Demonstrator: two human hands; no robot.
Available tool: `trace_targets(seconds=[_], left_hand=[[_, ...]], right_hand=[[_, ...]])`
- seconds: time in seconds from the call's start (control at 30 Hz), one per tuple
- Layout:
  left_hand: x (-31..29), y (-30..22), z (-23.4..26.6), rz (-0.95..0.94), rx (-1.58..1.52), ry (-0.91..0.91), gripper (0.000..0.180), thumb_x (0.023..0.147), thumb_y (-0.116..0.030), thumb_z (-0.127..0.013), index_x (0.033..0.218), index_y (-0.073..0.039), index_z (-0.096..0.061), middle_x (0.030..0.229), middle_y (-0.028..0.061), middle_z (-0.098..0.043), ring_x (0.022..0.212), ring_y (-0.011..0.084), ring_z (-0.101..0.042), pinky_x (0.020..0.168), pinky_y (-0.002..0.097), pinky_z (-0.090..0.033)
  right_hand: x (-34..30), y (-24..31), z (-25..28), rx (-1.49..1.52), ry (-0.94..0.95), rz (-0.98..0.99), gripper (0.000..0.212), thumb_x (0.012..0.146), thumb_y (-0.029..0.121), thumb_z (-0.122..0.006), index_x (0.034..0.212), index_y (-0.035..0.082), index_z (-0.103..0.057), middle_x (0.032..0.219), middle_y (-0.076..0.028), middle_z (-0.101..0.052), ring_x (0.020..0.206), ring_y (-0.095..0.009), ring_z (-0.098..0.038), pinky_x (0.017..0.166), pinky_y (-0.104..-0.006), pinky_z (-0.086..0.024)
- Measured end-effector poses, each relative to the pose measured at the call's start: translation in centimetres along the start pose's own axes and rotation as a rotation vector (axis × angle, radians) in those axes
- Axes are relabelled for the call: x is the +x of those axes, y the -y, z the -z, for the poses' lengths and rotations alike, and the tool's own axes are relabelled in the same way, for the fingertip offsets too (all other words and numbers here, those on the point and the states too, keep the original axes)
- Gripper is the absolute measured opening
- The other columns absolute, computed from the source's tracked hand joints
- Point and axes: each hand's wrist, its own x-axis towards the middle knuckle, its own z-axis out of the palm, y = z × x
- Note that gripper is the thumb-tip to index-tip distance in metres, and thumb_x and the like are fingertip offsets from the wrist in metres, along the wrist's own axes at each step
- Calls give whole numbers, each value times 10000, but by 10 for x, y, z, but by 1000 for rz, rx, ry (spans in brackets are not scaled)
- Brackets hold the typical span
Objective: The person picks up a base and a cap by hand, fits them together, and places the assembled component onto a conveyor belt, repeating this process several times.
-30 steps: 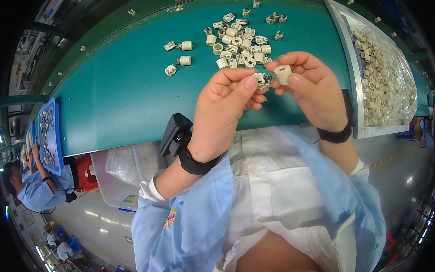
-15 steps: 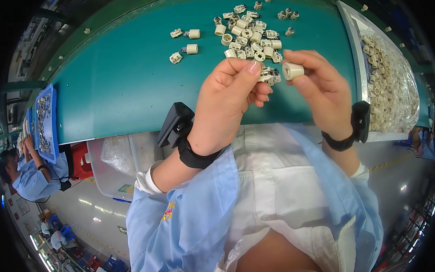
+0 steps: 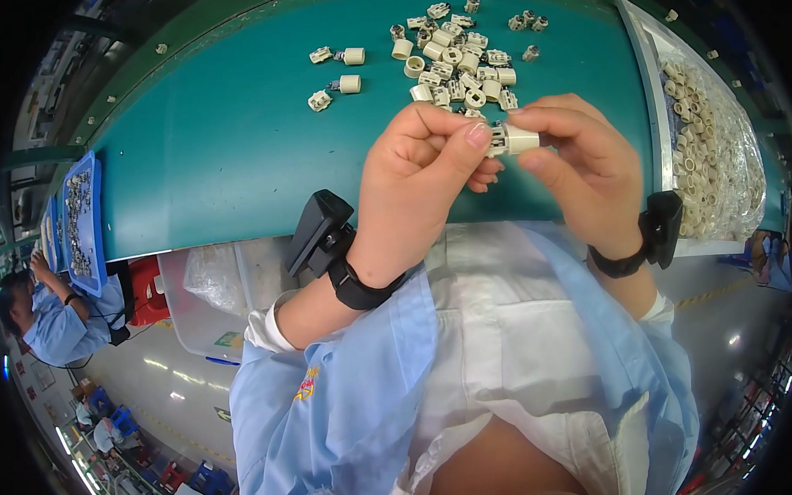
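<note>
My left hand (image 3: 436, 157) pinches a small cream slotted plastic insert (image 3: 497, 141) between thumb and fingers. From the other side, my right hand (image 3: 576, 145) grips a cream cylindrical cap (image 3: 522, 139) by thumb and forefinger. The cap's open end sits over the insert's right end, so the two parts are in line; how deep the insert goes is hidden inside. Just beyond my fingers lies a pile of similar cream caps and inserts (image 3: 451, 57) on the green work surface (image 3: 218, 158).
A tray (image 3: 660, 107) lined with clear plastic, full of cream caps (image 3: 691, 141), stands at the right. Several separate parts (image 3: 349, 83) lie left of the pile. A blue tray (image 3: 95, 232) of small parts sits far left, near another person (image 3: 67, 316). A clear bin (image 3: 184, 298) is below the table edge.
My right hand has moved left, bringing the cap from beside the insert onto its end. My left hand keeps its pinch in about the same place.
</note>
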Motion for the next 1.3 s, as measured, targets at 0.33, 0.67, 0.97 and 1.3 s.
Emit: trace_targets(seconds=[0.33,0.67,0.97,1.3], left_hand=[[7,-1,10,-31,126,42,143,898,-168,-547,892,-30,-507,807,85,-624,684,115,-596,614,243,-477],[31,-13,15,-43,-2,141,178,921,-219,-505,933,-44,-474,795,66,-606,662,117,-566,596,230,-445],[59,-43,12,-296,164,43,267,919,-196,-508,1102,-6,-463,955,90,-581,847,125,-556,712,251,-453],[91,-51,37,-93,170,-38,128,899,-91,-517,1013,-35,-505,904,30,-570,833,85,-529,732,216,-422]], right_hand=[[11,-1,2,-44,104,2,247,800,77,-636,1032,-4,-607,941,-107,-598,818,-176,-595,702,-257,-489],[55,11,-2,-328,196,145,218,781,86,-643,985,32,-589,842,-72,-603,688,-177,-564,586,-265,-449],[148,-19,62,-386,-18,-47,184,715,156,-648,819,7,-618,656,-89,-578,571,-139,-548,540,-268,-442],[298,-193,162,-980,146,-360,240,742,240,-604,847,25,-611,723,-96,-613,644,-182,-584,597,-304,-463]])
